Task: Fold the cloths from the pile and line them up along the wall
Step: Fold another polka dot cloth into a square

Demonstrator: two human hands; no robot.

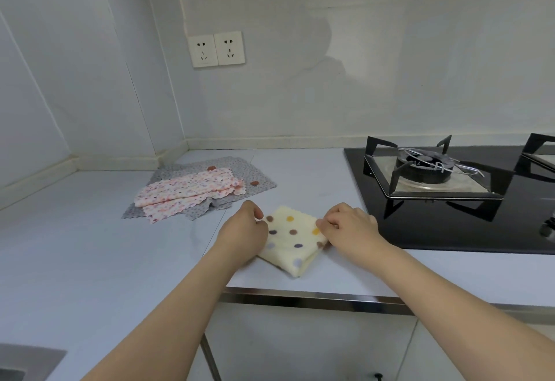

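Observation:
A cream cloth with coloured dots point(292, 238) lies folded into a small square on the white counter point(90, 245), near its front edge. My left hand point(244, 226) pinches the cloth's left corner with curled fingers. On the right corner, my right hand point(350, 224) grips it the same way. Further back to the left lies the pile: a pink flowered cloth point(187, 192) on top of a grey flowered cloth point(252, 176), both spread loosely.
A black glass gas hob point(450, 224) with a burner and metal pan stand point(426, 170) fills the right side. Two wall sockets point(216, 49) sit above the counter. A sink corner point(27, 362) shows at bottom left. The wall's low ledge point(270, 141) runs behind the counter.

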